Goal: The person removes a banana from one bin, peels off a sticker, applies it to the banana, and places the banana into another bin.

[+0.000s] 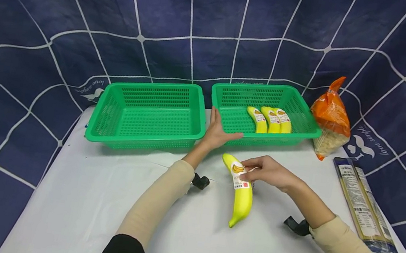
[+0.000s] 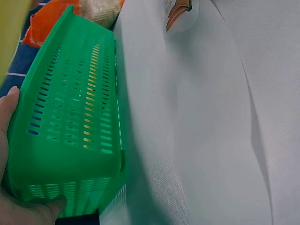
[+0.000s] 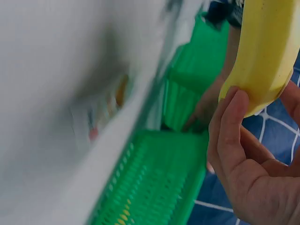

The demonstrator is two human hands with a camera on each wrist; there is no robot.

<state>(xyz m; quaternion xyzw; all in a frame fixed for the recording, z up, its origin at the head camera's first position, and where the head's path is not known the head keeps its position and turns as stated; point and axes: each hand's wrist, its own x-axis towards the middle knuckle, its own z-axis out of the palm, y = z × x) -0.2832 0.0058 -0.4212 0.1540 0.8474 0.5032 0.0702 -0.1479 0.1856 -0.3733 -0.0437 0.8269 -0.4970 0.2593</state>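
Observation:
A yellow banana [image 1: 242, 193] with a label lies on the white table [image 1: 77, 204], its top end pinched by my right hand [image 1: 265, 171]. In the right wrist view the fingers [image 3: 234, 136] curl round the banana [image 3: 267, 51]. My left hand [image 1: 219, 134] grips the front left corner of the right green basket [image 1: 299, 114], thumb over the rim. The left wrist view shows that basket's wall [image 2: 70, 117] held between thumb and palm [image 2: 23, 213]. Three more bananas [image 1: 271, 120] lie in this basket. The left green basket [image 1: 149, 114] holds nothing that I can see.
An orange snack bag [image 1: 331, 119] stands right of the baskets. A long noodle packet [image 1: 365, 203] lies near the table's right edge. A dark blue cloth with white lines hangs behind and around the table.

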